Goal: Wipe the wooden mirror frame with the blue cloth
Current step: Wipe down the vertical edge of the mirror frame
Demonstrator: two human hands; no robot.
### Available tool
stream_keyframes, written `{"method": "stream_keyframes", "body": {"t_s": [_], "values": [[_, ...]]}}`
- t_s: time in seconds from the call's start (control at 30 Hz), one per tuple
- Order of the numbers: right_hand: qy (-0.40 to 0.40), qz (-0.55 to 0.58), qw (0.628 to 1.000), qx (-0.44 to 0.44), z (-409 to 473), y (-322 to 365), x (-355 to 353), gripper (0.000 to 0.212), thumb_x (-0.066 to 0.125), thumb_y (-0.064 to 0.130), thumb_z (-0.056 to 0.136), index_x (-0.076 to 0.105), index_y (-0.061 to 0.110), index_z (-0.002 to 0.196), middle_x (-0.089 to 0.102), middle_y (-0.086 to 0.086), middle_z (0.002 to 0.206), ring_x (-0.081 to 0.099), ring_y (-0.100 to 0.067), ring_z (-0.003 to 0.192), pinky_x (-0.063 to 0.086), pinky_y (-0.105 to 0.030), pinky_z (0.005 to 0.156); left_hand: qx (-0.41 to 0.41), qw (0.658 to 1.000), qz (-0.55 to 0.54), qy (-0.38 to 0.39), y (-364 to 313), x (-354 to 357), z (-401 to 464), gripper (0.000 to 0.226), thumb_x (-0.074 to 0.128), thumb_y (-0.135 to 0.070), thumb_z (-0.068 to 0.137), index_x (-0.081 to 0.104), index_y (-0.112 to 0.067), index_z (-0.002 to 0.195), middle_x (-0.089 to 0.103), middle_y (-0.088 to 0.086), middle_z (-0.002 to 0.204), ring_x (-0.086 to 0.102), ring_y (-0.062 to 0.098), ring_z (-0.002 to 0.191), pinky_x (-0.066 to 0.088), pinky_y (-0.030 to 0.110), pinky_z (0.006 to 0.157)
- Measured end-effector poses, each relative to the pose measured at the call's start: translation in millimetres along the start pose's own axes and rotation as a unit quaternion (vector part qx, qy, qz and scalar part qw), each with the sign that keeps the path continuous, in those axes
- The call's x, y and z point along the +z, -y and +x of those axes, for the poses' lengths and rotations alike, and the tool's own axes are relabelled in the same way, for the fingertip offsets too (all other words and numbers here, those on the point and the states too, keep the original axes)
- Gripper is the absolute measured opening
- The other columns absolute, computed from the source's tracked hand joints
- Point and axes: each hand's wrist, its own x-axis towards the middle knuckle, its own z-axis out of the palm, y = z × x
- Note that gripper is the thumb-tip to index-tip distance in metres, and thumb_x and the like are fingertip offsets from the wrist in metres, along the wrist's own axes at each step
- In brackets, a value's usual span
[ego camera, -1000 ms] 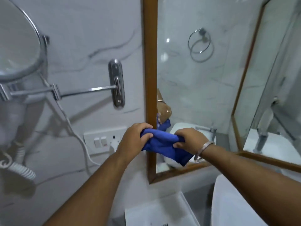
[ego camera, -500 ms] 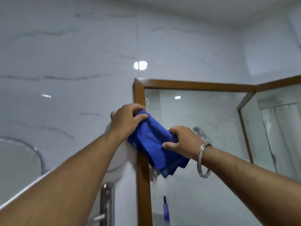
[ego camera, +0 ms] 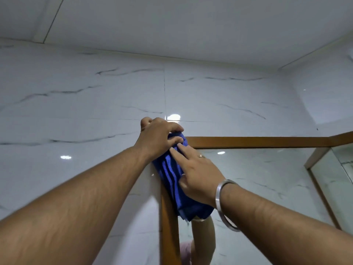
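Note:
The blue cloth (ego camera: 174, 180) is pressed over the top left corner of the wooden mirror frame (ego camera: 254, 141). My left hand (ego camera: 159, 137) grips the cloth's upper end at the corner, fingers curled over it. Lower down, my right hand (ego camera: 196, 174) lies flat on the cloth with fingers spread, holding it against the frame's left upright. The cloth's lower end hangs loose over the upright and the glass. The corner itself is hidden under the cloth.
White marble wall tiles (ego camera: 82, 115) surround the mirror and the ceiling (ego camera: 172, 23) is close above. A second angled mirror panel (ego camera: 332, 169) joins at the right. An arm's reflection (ego camera: 203, 241) shows in the glass below the cloth.
Both hands carried the cloth from the frame's lower left up its left side to the top corner. My right hand went from pinching the cloth to lying flat on it.

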Motion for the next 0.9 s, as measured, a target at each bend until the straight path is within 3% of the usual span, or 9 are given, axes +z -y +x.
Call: {"method": "stream_keyframes", "body": {"t_s": [0.1, 0.2, 0.37, 0.53, 0.67, 0.8, 0.9], "values": [[-0.012, 0.024, 0.999, 0.024, -0.6, 5.1, 24.0, 0.068, 0.024, 0.049, 0.09, 0.003, 0.029, 0.151, -0.001, 0.0, 0.162, -0.001, -0.023, 0.149, 0.012, -0.037, 0.119, -0.042, 0.999, -0.017, -0.007, 8.9, 4.6, -15.6, 0.039, 0.045, -0.046, 0.098, 0.056, -0.037, 0.134, 0.06, -0.014, 0.137, 0.048, 0.011, 0.129, 0.02, 0.036, 0.101], [-0.052, -0.012, 0.998, 0.035, -2.6, 5.9, 40.3, 0.073, 0.017, 0.064, 0.09, -0.004, 0.029, 0.151, -0.006, -0.001, 0.162, -0.008, -0.021, 0.148, -0.004, -0.03, 0.117, -0.11, 0.993, 0.031, -0.018, 21.6, 7.0, -50.6, 0.057, 0.028, -0.049, 0.097, 0.043, -0.028, 0.147, 0.048, -0.003, 0.151, 0.04, 0.019, 0.139, 0.024, 0.044, 0.112], [-0.113, -0.003, 0.992, 0.051, 8.6, 7.6, 47.1, 0.07, 0.026, 0.051, 0.091, 0.006, 0.022, 0.152, -0.002, -0.005, 0.161, -0.017, -0.01, 0.141, -0.009, -0.027, 0.116, -0.155, 0.976, 0.149, 0.026, 28.0, 18.7, -108.8, 0.063, 0.027, -0.05, 0.1, 0.02, -0.026, 0.158, 0.016, 0.008, 0.167, 0.014, 0.028, 0.154, 0.01, 0.052, 0.123], [-0.142, -0.014, 0.986, 0.081, 27.6, 6.4, 43.1, 0.066, 0.029, 0.042, 0.091, 0.015, 0.02, 0.151, 0.007, -0.008, 0.161, 0.001, -0.026, 0.149, 0.003, -0.036, 0.121, -0.135, 0.974, 0.182, 0.018, 29.2, 24.7, -117.7, 0.066, 0.024, -0.05, 0.097, 0.016, -0.027, 0.159, 0.012, 0.011, 0.168, 0.013, 0.03, 0.154, 0.011, 0.055, 0.122], [-0.169, 0.04, 0.982, 0.074, 29.3, 9.0, 42.4, 0.057, 0.041, 0.027, 0.092, 0.029, 0.021, 0.148, 0.019, -0.003, 0.16, 0.01, -0.021, 0.148, 0.018, -0.033, 0.119, -0.123, 0.972, 0.202, 0.006, 34.3, 28.4, -119.3, 0.069, 0.02, -0.051, 0.094, 0.019, -0.026, 0.158, 0.017, 0.012, 0.167, 0.018, 0.032, 0.152, 0.013, 0.056, 0.121], [-0.154, 0.075, 0.983, 0.063, -58.6, 27.5, 77.0, 0.059, 0.041, 0.026, 0.089, 0.033, 0.02, 0.147, 0.024, 0.003, 0.158, 0.019, -0.013, 0.146, 0.022, -0.028, 0.117, -0.113, 0.972, 0.208, 0.004, 37.6, 30.2, -119.6, 0.07, 0.021, -0.051, 0.093, 0.021, -0.023, 0.158, 0.018, 0.014, 0.166, 0.02, 0.034, 0.152, 0.014, 0.057, 0.121], [-0.126, 0.037, 0.991, 0.029, -145.4, 50.3, 113.9, 0.046, 0.031, 0.03, 0.096, 0.042, 0.018, 0.139, 0.029, 0.002, 0.156, 0.034, -0.016, 0.14, 0.032, -0.026, 0.11, -0.105, 0.973, 0.205, 0.005, 36.7, 32.8, -121.4, 0.068, 0.021, -0.05, 0.097, 0.016, -0.022, 0.159, 0.015, 0.015, 0.167, 0.016, 0.034, 0.153, 0.013, 0.058, 0.122]]}}
